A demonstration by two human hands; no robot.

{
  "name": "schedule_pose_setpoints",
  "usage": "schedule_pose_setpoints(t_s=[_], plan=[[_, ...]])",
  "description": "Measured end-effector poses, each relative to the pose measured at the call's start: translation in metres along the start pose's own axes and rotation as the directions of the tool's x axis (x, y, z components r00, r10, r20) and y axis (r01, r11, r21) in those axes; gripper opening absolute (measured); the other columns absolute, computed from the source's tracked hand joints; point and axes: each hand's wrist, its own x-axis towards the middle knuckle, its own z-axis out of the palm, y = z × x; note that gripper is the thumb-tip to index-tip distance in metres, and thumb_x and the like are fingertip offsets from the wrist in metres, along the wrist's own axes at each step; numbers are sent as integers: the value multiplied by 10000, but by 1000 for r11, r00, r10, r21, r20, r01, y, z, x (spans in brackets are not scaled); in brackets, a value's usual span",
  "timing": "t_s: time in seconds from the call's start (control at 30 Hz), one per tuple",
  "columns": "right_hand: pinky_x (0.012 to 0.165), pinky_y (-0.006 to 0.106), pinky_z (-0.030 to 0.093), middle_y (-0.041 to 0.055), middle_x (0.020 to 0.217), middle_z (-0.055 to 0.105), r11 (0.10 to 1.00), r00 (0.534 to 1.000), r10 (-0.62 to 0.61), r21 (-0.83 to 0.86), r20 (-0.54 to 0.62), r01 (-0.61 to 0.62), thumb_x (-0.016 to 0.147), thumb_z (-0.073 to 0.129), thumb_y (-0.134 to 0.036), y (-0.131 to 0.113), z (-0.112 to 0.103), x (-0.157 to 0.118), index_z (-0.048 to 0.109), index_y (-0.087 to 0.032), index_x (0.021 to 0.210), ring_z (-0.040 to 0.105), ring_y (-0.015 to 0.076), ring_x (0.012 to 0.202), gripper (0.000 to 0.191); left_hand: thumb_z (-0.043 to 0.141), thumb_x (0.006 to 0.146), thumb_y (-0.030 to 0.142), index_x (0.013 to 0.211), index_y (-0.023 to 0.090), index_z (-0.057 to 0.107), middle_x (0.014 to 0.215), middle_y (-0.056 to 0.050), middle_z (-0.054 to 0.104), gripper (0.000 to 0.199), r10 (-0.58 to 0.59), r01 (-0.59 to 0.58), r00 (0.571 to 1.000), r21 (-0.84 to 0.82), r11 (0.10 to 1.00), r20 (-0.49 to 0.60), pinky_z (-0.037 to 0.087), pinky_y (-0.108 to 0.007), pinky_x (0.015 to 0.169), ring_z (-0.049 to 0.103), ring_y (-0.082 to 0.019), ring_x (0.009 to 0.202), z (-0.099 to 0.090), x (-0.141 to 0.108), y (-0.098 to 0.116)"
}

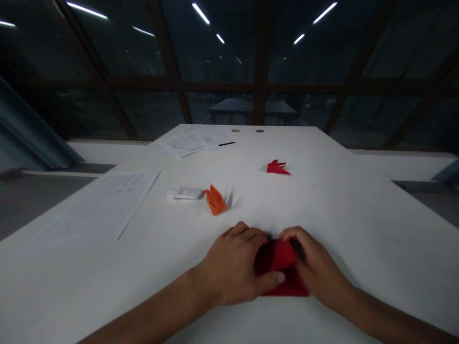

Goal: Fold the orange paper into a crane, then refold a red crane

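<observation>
A piece of red paper, partly folded, lies on the white table between my hands. My left hand rests on its left side, with the thumb pressed on the lower part and the fingers curled at the upper left. At its upper right edge, my right hand holds a raised flap between curled fingers; the thumb is hidden. Beyond my hands stand an orange folded paper figure and, farther right, a red folded paper figure.
Left of the orange figure is a white object with printing. A printed sheet lies on the table's left side. More papers with a black strip are at the far left. Dark windows rise behind the white table.
</observation>
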Motion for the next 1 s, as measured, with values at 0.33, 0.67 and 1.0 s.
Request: schedule_pose_setpoints(t_s=[0.33,0.67,1.0], plan=[[943,383,500,30,1108,661,998,998,62,-11,-6,-62,812,553,-74,-3,4,3,560,-248,1129,631,204,1044,361,742,782,578,1315,258,550,1252,-113,699,651,-83,82,992,-18,997,-90,558,-542,917,646,-369,1131,12,-1,23],[950,397,524,71,1186,653,998,999,48,45,13,-49,882,668,-212,-1,2,3,524,-237,1225,656,227,1073,374,571,834,138,1428,245,425,796,-2,753,621,-282,243,953,-277,930,-112,520,-289,624,707,-206,662,4,11,-6],[822,324,497,20,994,659,1000,998,-1,6,56,1,910,609,-182,-10,-3,6,609,-235,1013,623,186,897,116,703,845,290,973,233,669,995,-38,732,144,-169,165,978,-44,985,-119,535,-348,780,703,-244,893,0,15,-3]])
